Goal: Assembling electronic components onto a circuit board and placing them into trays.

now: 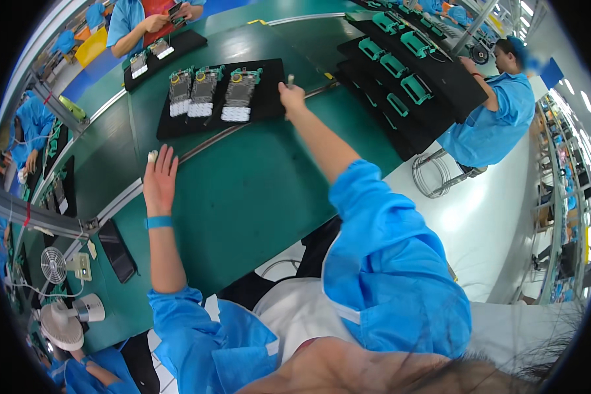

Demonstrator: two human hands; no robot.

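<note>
On the green table lies a black mat [264,108] with three grey circuit boards on it, each with white pads at its near end and a green piece at its far end: a left board [180,90], a middle board [203,89] and a right board [239,90]. My right hand [291,98] is at the mat's right edge, its fingers closed there; pale covers show on its fingertips. Below the mat's near left corner is my left hand [160,180], open with fingers stretched and nothing held. It has a white fingertip cover and a blue wristband [158,222].
Stacked black trays [433,108] with green frames stand at the right, beside a co-worker [496,115] in blue. Across the table, another person's hands [156,23] hold a small dark item. A dark phone-like slab [117,251] and a white fan [62,322] sit at left.
</note>
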